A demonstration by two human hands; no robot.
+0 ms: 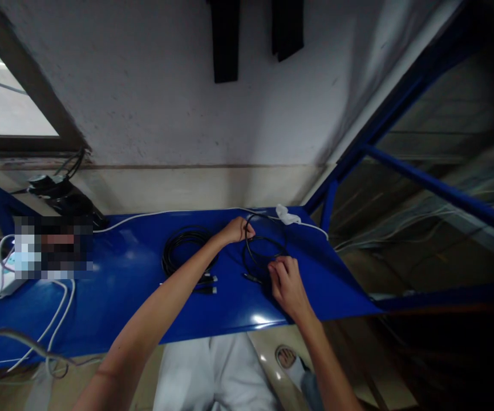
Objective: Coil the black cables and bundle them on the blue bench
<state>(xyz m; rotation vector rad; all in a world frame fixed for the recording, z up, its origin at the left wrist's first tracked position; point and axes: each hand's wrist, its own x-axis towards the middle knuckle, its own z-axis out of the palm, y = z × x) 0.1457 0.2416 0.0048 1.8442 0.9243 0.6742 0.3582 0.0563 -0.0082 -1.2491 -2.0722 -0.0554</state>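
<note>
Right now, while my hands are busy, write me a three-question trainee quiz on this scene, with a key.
1. Multiple choice: what does the left hand hold?
A) a white power strip
B) a thin black cable
C) a blue metal bar

2. True or false: a coiled black cable lies on the glossy blue table.

3. Fill in: two black strips hang against the pale ____.

Key: 1 B; 2 true; 3 wall.

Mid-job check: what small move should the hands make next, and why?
Probably ease the right hand toward the loose plug and tuck it against the black cable loop. The plug juts out at the loop's near side, close to that hand's fingertips, while the left hand is at the loop's far side.
</note>
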